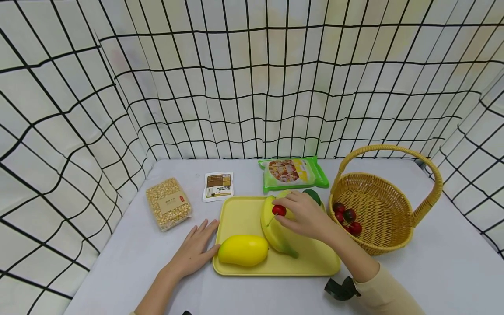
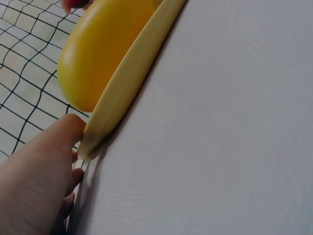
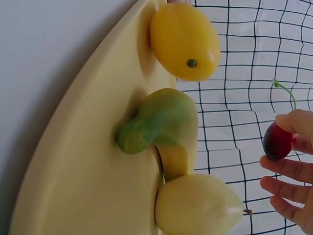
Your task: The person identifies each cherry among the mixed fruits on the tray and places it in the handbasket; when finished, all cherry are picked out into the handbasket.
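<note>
My right hand [image 1: 305, 214] pinches a red cherry [image 1: 279, 210] with a green stem between thumb and fingertips, above the yellow tray [image 1: 238, 214]. Below it on the tray lies a banana [image 1: 273, 229]. A yellow mango [image 1: 243, 250] occupies the tray's front left. Partly hidden behind the right hand are a pale yellow-green pear [image 3: 198, 205] and a dark green round thing [image 1: 312, 195]. My left hand [image 1: 194, 251] rests flat on the table, fingers spread, its thumb touching the tray's left edge.
A wicker basket [image 1: 378, 245] with a tall handle stands right of the tray, holding several cherries [image 1: 349, 215]. Behind the tray lie a green food packet [image 1: 293, 173] and a small white-brown sachet [image 1: 218, 186]. A bag of corn kernels [image 1: 168, 204] lies left. Black netting surrounds the table.
</note>
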A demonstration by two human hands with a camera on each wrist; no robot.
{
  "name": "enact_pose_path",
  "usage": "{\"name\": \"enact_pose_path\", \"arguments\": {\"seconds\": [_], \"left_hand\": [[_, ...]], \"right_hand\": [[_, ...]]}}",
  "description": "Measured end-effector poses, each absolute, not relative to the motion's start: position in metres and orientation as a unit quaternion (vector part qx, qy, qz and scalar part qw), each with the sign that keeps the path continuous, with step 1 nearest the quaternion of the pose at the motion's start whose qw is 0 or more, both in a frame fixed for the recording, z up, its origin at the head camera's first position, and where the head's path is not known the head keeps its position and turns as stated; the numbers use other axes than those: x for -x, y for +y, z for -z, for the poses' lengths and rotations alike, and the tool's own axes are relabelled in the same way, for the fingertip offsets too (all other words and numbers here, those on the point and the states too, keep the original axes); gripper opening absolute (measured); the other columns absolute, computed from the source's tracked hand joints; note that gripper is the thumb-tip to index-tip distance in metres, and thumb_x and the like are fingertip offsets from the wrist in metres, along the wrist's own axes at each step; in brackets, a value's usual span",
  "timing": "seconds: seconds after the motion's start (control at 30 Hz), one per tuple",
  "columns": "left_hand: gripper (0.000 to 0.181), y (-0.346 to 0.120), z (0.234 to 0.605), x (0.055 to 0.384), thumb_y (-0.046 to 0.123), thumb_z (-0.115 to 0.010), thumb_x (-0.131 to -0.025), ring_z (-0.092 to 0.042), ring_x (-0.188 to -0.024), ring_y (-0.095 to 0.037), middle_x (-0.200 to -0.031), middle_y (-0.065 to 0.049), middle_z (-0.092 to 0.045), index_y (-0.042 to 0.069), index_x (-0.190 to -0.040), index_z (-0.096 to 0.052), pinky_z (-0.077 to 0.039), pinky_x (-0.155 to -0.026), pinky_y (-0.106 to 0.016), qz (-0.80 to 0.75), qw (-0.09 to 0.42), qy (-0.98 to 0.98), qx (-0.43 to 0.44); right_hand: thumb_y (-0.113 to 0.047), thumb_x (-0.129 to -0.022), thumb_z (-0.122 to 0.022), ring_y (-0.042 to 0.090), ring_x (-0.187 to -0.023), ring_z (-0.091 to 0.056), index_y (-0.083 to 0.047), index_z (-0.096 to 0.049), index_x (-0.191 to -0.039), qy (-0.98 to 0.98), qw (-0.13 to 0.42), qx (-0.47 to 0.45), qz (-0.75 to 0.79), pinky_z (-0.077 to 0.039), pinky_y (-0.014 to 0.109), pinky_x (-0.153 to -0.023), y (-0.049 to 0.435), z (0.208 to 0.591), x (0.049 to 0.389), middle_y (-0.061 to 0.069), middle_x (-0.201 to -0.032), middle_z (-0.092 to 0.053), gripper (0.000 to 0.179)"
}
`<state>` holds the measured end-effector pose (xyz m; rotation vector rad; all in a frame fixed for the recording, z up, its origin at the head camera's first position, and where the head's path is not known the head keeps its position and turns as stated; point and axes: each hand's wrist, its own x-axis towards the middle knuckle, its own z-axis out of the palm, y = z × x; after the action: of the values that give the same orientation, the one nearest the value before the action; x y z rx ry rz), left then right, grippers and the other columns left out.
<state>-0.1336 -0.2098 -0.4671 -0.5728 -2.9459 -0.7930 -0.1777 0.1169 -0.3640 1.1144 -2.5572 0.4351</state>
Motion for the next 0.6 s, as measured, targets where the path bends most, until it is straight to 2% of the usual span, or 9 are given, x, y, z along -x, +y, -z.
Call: {"name": "enact_pose_path", "arguments": {"seconds": [0.27, 0.6], "left_hand": [[0.066, -0.210, 0.467, 0.134, 0.043, -0.052, -0.090, -0.018, -0.137, -0.028, -0.146, -0.006, -0.032, 0.009, -0.143, -0.031, -0.007, -0.110, -0.050, 0.254, 0.021, -0.949, 0.186], [0.066, -0.210, 0.466, 0.133, 0.042, -0.052, -0.090, -0.018, -0.137, -0.028, -0.146, -0.007, -0.031, 0.009, -0.143, -0.031, -0.007, -0.110, -0.049, 0.256, 0.020, -0.949, 0.184]], "right_hand": [[-0.033, -0.083, -0.067, 0.016, -0.085, -0.056, -0.014, -0.065, -0.108, -0.894, 0.176, -0.377, -0.163, -0.046, 0.035, -0.078, 0.132, 0.364, 0.171, -0.002, -0.099, -0.064, 0.032], [-0.032, -0.081, -0.068, 0.013, -0.079, -0.052, -0.015, -0.066, -0.108, -0.913, 0.179, -0.332, -0.154, -0.046, 0.032, -0.069, 0.155, 0.365, 0.162, -0.005, -0.087, -0.061, 0.032]]}}
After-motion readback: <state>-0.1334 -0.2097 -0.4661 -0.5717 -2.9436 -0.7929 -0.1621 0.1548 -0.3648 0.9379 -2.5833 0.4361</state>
